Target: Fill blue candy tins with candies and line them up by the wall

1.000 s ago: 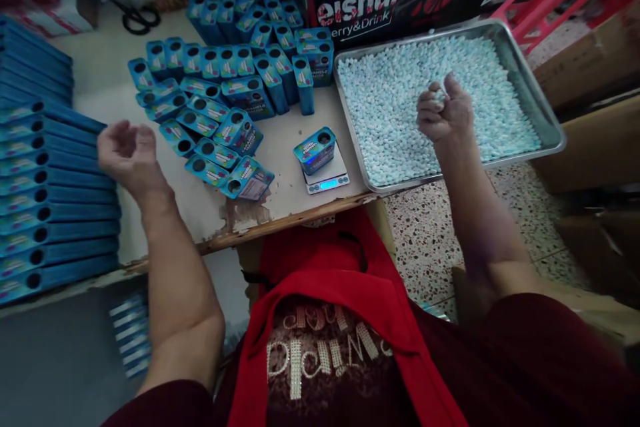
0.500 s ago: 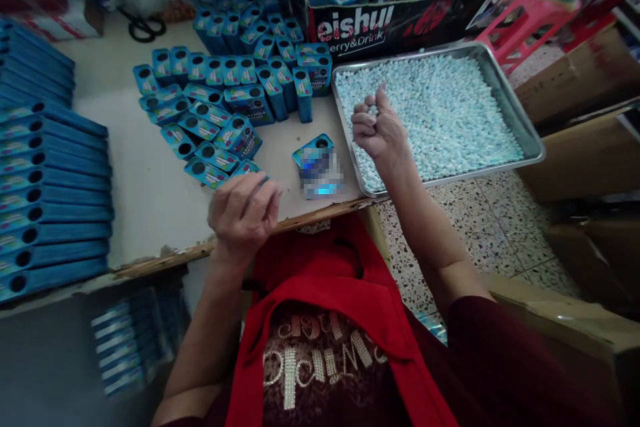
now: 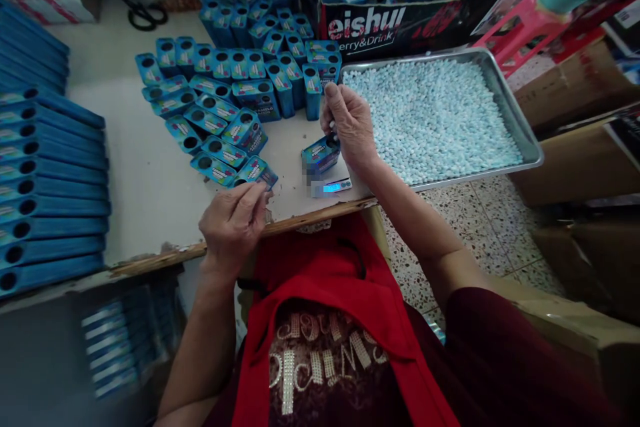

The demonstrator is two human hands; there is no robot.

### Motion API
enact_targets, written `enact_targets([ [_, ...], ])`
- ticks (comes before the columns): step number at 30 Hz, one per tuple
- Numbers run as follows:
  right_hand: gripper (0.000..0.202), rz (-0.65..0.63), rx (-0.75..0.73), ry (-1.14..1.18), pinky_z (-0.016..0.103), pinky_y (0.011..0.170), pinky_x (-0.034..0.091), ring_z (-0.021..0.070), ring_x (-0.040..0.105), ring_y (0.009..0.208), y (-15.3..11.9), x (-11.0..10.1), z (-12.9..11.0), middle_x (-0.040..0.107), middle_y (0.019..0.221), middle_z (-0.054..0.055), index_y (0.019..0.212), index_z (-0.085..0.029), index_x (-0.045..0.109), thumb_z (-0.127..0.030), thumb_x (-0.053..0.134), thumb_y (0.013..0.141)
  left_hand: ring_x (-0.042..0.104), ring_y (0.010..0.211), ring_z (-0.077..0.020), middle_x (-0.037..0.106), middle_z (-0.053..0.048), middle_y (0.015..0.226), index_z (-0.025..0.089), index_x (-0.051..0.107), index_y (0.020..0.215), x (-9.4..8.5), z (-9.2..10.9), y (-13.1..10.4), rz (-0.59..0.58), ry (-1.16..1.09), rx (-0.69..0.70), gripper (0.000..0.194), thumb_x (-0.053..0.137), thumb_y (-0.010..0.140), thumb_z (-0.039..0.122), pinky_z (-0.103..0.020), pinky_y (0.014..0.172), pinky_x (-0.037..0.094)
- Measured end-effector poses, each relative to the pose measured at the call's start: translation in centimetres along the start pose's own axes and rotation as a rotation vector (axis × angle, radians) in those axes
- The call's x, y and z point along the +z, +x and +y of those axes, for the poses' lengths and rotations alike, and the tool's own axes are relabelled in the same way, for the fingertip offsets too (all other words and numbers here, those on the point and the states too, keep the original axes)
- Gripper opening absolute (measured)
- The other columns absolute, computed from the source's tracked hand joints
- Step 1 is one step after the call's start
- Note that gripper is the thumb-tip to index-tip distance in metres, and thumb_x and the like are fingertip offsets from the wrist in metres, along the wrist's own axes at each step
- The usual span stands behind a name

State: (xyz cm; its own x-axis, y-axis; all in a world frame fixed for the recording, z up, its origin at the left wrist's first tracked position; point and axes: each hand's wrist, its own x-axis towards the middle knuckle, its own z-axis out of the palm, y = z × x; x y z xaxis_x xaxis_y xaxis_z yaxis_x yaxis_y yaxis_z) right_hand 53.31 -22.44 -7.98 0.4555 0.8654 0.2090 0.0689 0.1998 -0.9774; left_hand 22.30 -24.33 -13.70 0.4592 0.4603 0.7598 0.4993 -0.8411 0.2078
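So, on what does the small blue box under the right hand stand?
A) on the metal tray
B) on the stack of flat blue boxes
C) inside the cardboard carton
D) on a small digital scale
D: the small blue box under the right hand stands on the small digital scale, whose lit display shows at the table edge, beside the metal tray.

The right hand [image 3: 351, 125] reaches forward over the table [image 3: 150, 180], fingers [image 3: 334, 121] curled down and bunched together. The left hand [image 3: 233, 223] rests loosely curled at the table's near edge, forearm bare.
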Motion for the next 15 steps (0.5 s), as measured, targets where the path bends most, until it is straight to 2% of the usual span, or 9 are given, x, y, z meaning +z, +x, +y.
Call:
enact_targets([
  [3,0.079,-0.005,-0.017,-0.1,0.034,0.065,0.054,0.0192,0.059,0.075,0.2,0.1,0.2,0.046,0.082,0.0,0.088,-0.03,0.05,-0.106,0.067,0.105,0.086,0.108,-0.027,0.091,-0.01,0.125,0.029,0.085,0.145,0.0,-0.1,0.0,-0.003,0.006,0.009,0.034,0.085,0.112,0.019,-0.04,0.103,0.066],
  [7,0.079,-0.02,0.009,-0.172,0.036,0.065,0.052,0.0241,0.068,0.086,0.4,-0.2,0.1,0.05,0.087,0.002,0.094,-0.031,0.056,-0.107,0.075,0.098,0.085,0.112,-0.0295,0.09,-0.012,0.122,0.029,0.088,0.138,0.0,-0.5,-0.3,-0.077,-0.039,-0.09,0.025,0.082,0.114,0.025,-0.045,0.107,0.066],
  [11,0.079,0.038,0.092,-0.153,0.038,0.063,0.053,0.0277,0.069,0.09,1.0,-0.8,-0.1,0.054,0.088,0.005,0.096,-0.031,0.059,-0.11,0.073,0.097,0.085,0.111,-0.0296,0.09,-0.012,0.121,0.029,0.089,0.137,0.2,-0.8,-0.4,-0.097,-0.045,-0.093,0.025,0.082,0.113,0.025,-0.046,0.107,0.067],
  [15,0.077,0.058,0.167,-0.1,0.036,0.061,0.054,0.0275,0.068,0.092,2.4,-2.3,-0.4,0.053,0.086,0.005,0.092,-0.032,0.054,-0.103,0.083,0.096,0.084,0.111,-0.0293,0.09,-0.01,0.121,0.03,0.089,0.134,0.4,0.1,0.8,-0.064,-0.069,-0.057,0.023,0.083,0.113,0.024,-0.046,0.106,0.066],
])
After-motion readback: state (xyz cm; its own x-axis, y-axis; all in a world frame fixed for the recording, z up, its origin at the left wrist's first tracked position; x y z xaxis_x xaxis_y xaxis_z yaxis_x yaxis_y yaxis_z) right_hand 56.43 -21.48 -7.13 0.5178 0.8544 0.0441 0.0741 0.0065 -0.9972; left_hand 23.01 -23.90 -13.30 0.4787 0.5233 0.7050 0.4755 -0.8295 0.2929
